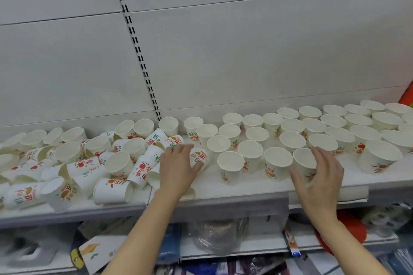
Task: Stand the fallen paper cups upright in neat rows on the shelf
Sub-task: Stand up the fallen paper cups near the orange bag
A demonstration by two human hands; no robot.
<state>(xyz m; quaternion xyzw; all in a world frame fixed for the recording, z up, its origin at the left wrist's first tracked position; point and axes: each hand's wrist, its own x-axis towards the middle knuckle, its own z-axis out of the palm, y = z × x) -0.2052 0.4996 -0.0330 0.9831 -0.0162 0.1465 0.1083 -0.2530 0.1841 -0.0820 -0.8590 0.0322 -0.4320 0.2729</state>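
Dozens of white paper cups with red, orange and green print crowd the long white shelf (223, 187). On the right half they stand upright (292, 140) in rough rows, mouths up, running back toward the grey slotted back panel (201, 51). On the left half lies a jumble of fallen cups (89, 167), tipped on their sides and piled against one another, a few upright among them. The person's left hand (178, 167) reaches into the edge of that heap and grips one fallen cup (199, 156), thumb and fingers curled round its side; the cup lies tilted, its printed wall facing up. The right hand (321, 176) hovers at the front row, fingers spread and loosely bent round an upright cup (305, 163); whether they actually touch it I cannot quite tell, as the hand is a little blurred. Below the shelf, a lower level holds packaged goods (219, 239), too blurred to name.
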